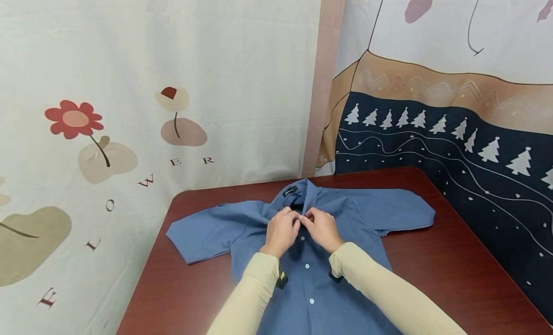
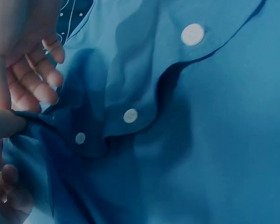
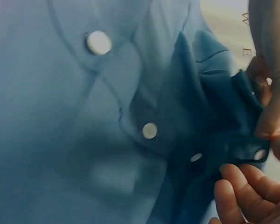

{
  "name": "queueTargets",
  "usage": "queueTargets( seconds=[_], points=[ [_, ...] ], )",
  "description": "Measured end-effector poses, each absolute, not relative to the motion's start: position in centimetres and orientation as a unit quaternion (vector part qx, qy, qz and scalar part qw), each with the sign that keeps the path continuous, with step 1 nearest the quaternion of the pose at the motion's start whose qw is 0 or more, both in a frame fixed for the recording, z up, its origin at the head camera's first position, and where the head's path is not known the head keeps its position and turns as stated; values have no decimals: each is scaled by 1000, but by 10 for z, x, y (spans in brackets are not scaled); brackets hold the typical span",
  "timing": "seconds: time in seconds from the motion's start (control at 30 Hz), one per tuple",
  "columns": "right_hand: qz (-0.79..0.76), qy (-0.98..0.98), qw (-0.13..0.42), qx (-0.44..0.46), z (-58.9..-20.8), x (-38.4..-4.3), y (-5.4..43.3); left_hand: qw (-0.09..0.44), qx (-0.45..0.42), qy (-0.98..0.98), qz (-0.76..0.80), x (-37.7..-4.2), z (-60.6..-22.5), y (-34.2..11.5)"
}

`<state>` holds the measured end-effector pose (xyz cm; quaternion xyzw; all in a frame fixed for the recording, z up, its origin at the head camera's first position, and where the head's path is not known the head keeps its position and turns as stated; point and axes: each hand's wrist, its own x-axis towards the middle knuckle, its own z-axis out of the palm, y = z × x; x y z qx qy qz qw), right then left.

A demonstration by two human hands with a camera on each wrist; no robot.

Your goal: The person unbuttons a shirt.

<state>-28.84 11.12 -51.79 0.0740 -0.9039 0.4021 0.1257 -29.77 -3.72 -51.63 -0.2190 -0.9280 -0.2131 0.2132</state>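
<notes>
A blue short-sleeved shirt (image 1: pixel 276 296) lies front up with its sleeves spread and its collar (image 1: pixel 310 193) at the far end. White buttons (image 1: pixel 307 266) run down its front. Just below the collar, my left hand (image 1: pixel 282 232) and right hand (image 1: pixel 321 229) meet, pinching the front edges between thumbs and fingers. In the right wrist view, a small white button (image 3: pixel 260 154) shows on the cloth at the fingertips. The left wrist view has the right hand (image 2: pixel 30 60) above and part of the left hand (image 2: pixel 14 196) below. Whether that button is through a buttonhole, I cannot tell.
Under the shirt is a dark red-brown table (image 1: pixel 436 272) with rounded far corners. A pale flower-printed curtain (image 1: pixel 242 85) hangs behind and to the left. On the right hangs a dark cloth (image 1: pixel 432 157) with white trees.
</notes>
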Motion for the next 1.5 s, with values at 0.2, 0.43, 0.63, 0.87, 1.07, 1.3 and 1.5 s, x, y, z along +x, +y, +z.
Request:
queueTargets(
  seconds=[0.2, 0.43, 0.63, 0.87, 1.07, 1.3, 1.5],
  points=[
    [411, -903, 106, 58, -512, -288, 105, 231, -200, -924, -230, -293, -520, -36],
    [382, -912, 135, 64, -511, -287, 102, 245, -186, -920, -242, -290, -523, -34],
    [368, -910, 170, 86, -511, -287, 101, 238, -168, -915, -279, -290, -522, -32],
    [440, -878, 161, 101, -515, -290, 104, 201, -140, -912, -330, -294, -519, -34],
    [486, -861, 125, 86, -514, -290, 105, 179, -137, -909, -351, -297, -519, -37],
    [573, -815, 74, 41, -515, -293, 103, 141, -133, -890, -413, -300, -518, -41],
    [655, -755, 29, 4, -515, -295, 104, 136, -127, -860, -476, -302, -514, -45]
  ],
)
